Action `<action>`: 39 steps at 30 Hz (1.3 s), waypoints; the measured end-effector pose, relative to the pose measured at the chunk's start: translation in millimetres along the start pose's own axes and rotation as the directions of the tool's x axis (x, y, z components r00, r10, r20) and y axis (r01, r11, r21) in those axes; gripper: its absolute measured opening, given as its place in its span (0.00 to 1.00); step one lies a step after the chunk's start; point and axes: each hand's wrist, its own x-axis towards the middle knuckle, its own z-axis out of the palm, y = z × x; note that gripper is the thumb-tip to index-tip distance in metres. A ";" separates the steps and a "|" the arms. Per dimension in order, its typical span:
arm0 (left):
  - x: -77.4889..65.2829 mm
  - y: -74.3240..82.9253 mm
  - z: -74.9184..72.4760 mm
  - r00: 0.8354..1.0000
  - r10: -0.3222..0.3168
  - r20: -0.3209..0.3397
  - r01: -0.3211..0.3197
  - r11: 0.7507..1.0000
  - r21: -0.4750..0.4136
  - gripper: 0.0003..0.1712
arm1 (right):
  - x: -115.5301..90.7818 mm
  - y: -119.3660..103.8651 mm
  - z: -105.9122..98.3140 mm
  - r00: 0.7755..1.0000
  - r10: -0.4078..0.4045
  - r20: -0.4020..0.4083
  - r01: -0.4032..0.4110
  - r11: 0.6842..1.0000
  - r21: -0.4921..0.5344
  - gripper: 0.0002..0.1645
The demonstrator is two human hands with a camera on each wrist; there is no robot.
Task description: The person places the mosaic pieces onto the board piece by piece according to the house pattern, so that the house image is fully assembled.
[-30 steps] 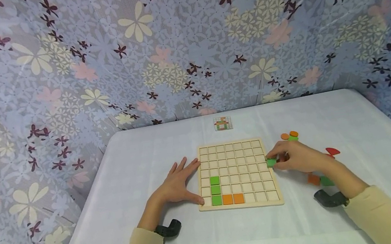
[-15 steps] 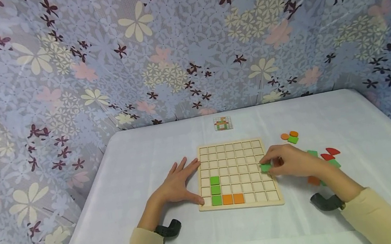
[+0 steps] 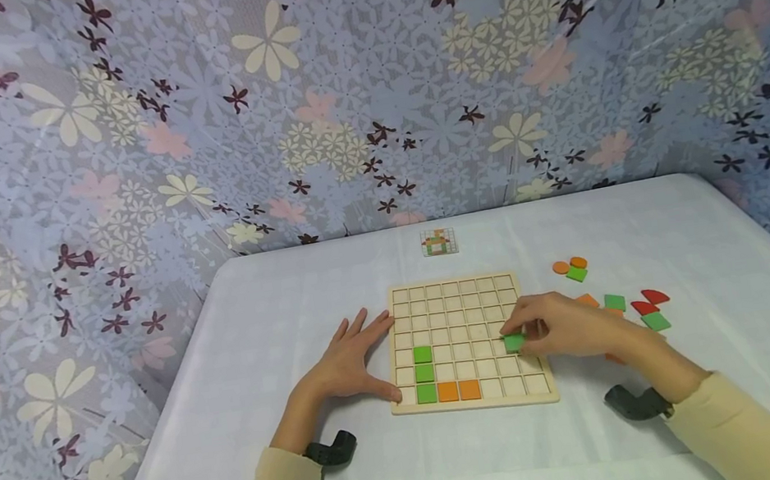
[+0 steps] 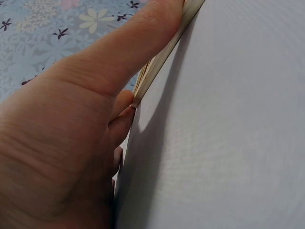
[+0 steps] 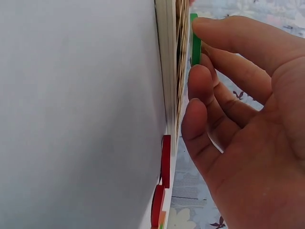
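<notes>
A wooden grid board (image 3: pixel 475 406) lies on the white-covered table. Three green square tiles (image 3: pixel 425 372) stand in a column in its lower left cells, and two orange square tiles (image 3: pixel 458 392) sit beside the bottom one. Over the board's right half my right hand (image 3: pixel 565 322) pinches another green square tile (image 3: pixel 513 343) between thumb and fingers. The right wrist view shows this tile edge-on, just off the board's surface. With fingers spread, my left hand (image 3: pixel 347 364) rests against the board's left edge, fingertip and thumb touching the frame.
A small pattern card (image 3: pixel 438 242) lies behind the board. To the right are two orange discs (image 3: pixel 561 267) with a green tile (image 3: pixel 577 273), two red wedge pieces (image 3: pixel 655 296), and several green and orange pieces (image 3: pixel 614 303), some hidden by the right arm. A floral cloth (image 3: pixel 366 110) hangs behind.
My right hand has carried the green tile leftward and nearer me, from the board's right edge to over its right-hand cells. My left hand has stayed in place.
</notes>
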 end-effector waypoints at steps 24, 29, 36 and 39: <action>0.5 -1.1 1.4 1.000 0.011 -0.009 -0.011 1.000 -0.001 0.72 | 3.8 -15.7 16.0 0.994 -0.079 0.076 0.077 0.997 0.022 0.15; 0.1 -1.1 0.5 1.000 0.017 -0.011 -0.017 1.000 -0.006 0.73 | 4.6 -21.3 18.9 0.993 -0.084 0.086 0.081 0.996 0.031 0.14; 0.1 -1.4 0.1 1.000 0.012 -0.008 -0.012 1.000 -0.009 0.73 | 4.9 -26.9 23.3 0.987 -0.120 0.111 0.113 0.991 0.071 0.15; 0.3 -2.5 1.5 1.000 0.012 -0.011 -0.012 1.000 -0.016 0.73 | 5.4 -28.2 25.8 0.985 -0.128 0.113 0.120 0.990 0.070 0.15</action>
